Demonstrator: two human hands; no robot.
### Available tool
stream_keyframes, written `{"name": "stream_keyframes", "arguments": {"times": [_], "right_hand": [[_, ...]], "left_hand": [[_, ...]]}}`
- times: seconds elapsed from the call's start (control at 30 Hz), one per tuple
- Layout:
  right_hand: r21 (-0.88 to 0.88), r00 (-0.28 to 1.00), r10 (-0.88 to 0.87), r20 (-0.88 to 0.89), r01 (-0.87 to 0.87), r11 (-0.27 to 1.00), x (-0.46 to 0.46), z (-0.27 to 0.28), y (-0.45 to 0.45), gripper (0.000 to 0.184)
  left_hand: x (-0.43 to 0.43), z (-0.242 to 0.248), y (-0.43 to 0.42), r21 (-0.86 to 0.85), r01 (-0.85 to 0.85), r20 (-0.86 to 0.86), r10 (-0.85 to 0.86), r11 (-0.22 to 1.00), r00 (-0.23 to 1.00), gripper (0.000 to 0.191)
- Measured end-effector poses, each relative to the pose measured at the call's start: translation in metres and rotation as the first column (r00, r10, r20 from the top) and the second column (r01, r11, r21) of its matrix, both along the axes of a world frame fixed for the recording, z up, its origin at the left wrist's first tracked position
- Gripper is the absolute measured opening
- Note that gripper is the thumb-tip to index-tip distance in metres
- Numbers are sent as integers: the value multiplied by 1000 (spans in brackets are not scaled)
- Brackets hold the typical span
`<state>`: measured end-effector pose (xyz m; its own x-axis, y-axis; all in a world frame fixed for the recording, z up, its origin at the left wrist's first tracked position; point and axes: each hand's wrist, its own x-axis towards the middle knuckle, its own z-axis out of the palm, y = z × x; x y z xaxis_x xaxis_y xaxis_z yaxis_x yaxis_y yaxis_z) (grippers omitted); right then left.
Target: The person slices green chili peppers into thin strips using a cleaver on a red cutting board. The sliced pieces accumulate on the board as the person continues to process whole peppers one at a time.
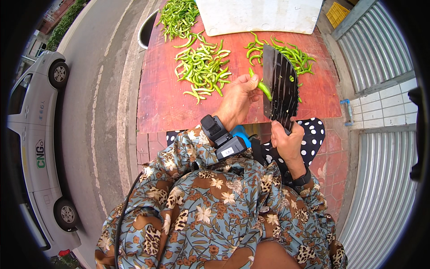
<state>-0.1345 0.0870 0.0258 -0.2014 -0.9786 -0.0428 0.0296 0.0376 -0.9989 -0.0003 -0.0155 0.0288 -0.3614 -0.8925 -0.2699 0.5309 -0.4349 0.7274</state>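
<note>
My left hand [239,97] pinches one long green chili pepper [264,90] between thumb and fingers, above the near part of the red board tabletop [161,114]. Gripped by its dark handle in my right hand [288,141] is a broad black cleaver [280,84], its blade pointing away from me. The pepper's lower end lies against or very near the blade's left edge; exact contact is unclear. A small green pepper scrap [291,78] clings to the blade. Beyond my left hand lies a pile of slit peppers [203,65]. Behind the cleaver sits a pile of whole-looking peppers [297,55], partly hidden.
At the table's far left is a larger heap of green peppers [178,16]. A white foam box [262,16] stands at the far edge. A road with a parked silver van [40,141] runs along the left. Corrugated metal shutters [379,188] line the right.
</note>
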Motion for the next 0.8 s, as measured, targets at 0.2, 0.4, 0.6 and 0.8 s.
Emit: {"name": "stream_keyframes", "arguments": {"times": [0.2,0.4,0.6,0.8], "right_hand": [[-25,998,17,65,-16,1000,3,1,-3,10],[-22,998,17,64,-16,1000,3,2,-6,11],[47,976,40,215,-51,998,0,7,-2,12],[46,977,98,189,-108,993,-3,11,2,11]], "left_hand": [[-7,2,10,-17,-6,-19,6,1000,1000,14],[-4,1,16,28,107,-91,-104,994,990,17],[13,2,-1,-8,170,-105,-169,985,980,24],[23,-1,-17,-93,202,-99,-211,975,972,12]]}}
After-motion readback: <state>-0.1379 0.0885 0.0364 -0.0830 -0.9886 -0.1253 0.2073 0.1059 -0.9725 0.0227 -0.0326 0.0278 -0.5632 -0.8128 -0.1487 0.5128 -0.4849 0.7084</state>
